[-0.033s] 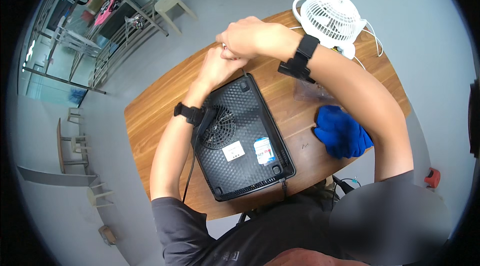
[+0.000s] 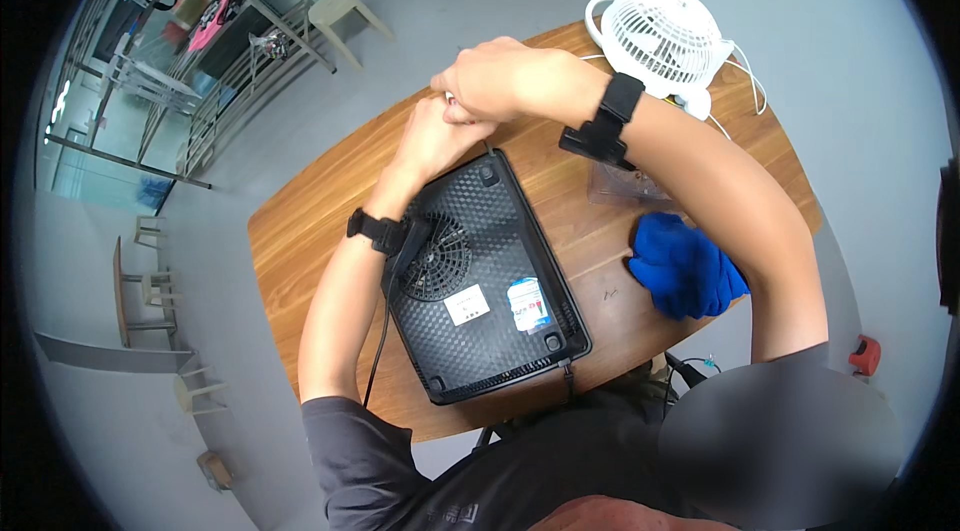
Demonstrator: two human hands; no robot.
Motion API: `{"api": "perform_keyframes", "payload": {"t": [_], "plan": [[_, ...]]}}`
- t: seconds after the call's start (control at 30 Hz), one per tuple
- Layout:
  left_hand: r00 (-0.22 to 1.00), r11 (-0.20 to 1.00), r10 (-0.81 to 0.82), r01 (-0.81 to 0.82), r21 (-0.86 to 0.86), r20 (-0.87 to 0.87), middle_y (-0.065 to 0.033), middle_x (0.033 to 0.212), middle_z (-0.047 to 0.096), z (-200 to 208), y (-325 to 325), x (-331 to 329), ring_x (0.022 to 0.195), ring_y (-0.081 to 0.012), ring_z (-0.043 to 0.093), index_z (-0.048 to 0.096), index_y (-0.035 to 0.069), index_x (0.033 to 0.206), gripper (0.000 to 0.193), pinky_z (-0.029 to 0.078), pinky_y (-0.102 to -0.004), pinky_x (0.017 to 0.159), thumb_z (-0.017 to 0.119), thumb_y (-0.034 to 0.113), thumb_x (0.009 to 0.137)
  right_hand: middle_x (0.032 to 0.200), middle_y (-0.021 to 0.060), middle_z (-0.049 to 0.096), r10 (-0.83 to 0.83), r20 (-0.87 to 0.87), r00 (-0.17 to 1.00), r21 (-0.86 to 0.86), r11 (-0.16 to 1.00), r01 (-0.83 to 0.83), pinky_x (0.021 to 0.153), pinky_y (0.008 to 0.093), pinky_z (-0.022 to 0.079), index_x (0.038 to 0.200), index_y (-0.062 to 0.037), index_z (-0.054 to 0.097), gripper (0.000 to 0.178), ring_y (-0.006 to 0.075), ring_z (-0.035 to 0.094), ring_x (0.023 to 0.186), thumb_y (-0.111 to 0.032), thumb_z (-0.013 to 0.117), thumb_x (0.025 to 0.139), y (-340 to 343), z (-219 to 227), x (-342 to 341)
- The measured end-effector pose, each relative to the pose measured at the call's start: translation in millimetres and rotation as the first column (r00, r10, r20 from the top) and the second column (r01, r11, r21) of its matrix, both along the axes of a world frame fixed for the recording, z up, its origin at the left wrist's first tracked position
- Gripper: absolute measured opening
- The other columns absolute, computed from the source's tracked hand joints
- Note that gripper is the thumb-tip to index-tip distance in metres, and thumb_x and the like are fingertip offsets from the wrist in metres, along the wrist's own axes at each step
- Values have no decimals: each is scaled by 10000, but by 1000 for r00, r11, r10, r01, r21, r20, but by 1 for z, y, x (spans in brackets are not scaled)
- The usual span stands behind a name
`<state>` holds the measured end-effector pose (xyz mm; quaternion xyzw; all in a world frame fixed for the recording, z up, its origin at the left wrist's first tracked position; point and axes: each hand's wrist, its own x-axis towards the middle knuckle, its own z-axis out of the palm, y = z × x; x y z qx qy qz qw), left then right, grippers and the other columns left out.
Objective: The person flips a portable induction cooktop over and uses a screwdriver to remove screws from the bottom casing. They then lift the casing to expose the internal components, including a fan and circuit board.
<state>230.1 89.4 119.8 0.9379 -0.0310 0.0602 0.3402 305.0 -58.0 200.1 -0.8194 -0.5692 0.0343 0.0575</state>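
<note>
A black laptop cooling pad (image 2: 497, 241) with a hexagon-patterned surface and a round fan grille (image 2: 437, 258) lies on the table. Just past its far corner, my left hand (image 2: 440, 136) is closed, its fingers curled inward. My right hand (image 2: 490, 79) is closed too, pressed against the top of the left. A thin dark strip or shaft (image 2: 488, 145) shows below the hands by the pad's corner; whether they grip it cannot be seen. Something small and pale shows between the hands, too small to name. A black cable runs from under my left wrist along the pad's left side.
On the wooden table (image 2: 330, 201) stand a white fan (image 2: 660, 36) at the far right, a clear plastic box (image 2: 620, 183) partly behind my right forearm, and a bunched blue cloth (image 2: 685, 266). Small dark bits (image 2: 610, 294), perhaps screws, lie near the cloth. Another cable leaves the pad's near edge.
</note>
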Motion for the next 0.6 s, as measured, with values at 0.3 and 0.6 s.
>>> {"api": "perform_keyframes", "payload": {"t": [0.3,0.6], "plan": [[1000,998,-9,8,65,11,-205,832,728,1,0,-4,814,-381,706,723,11,881,373,558,-447,739,757,376,812,924,178,749,85,-31,996,18,996,-84,766,482,569,1110,-59,699,343,376,719,871,-316,649,888,-4,-1,6],[999,999,-32,32,19,-11,-203,968,748,3,-2,-5,945,-415,697,727,29,1038,473,551,-479,842,767,451,828,886,174,753,64,34,997,24,998,-65,748,405,568,901,-8,758,221,331,731,855,-161,600,875,0,-5,-4]]}}
